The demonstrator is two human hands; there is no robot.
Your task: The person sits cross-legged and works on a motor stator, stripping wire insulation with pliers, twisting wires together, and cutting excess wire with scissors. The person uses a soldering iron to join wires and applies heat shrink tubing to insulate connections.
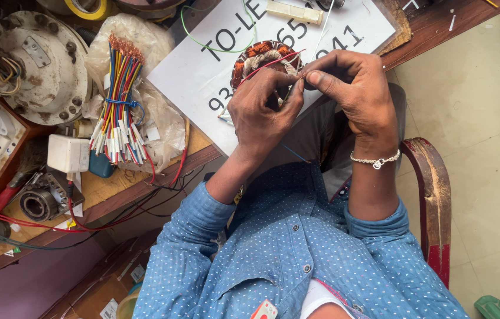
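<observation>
Both hands pinch shut on thin wire leads: the left hand (260, 109) and right hand (350, 88) meet fingertip to fingertip over a red wire (273, 64). The leads run from a copper-wound motor coil (261, 56) lying on a white sheet (202, 71) near the desk's front edge. The step looks like joining leads; it calls for steady, fine finger work.

Both forearms reach forward in rolled blue sleeves; the left hand (261, 109) and right hand (353, 88) meet, fingertips pinched together, knuckles up, a beaded bracelet on the right wrist
</observation>
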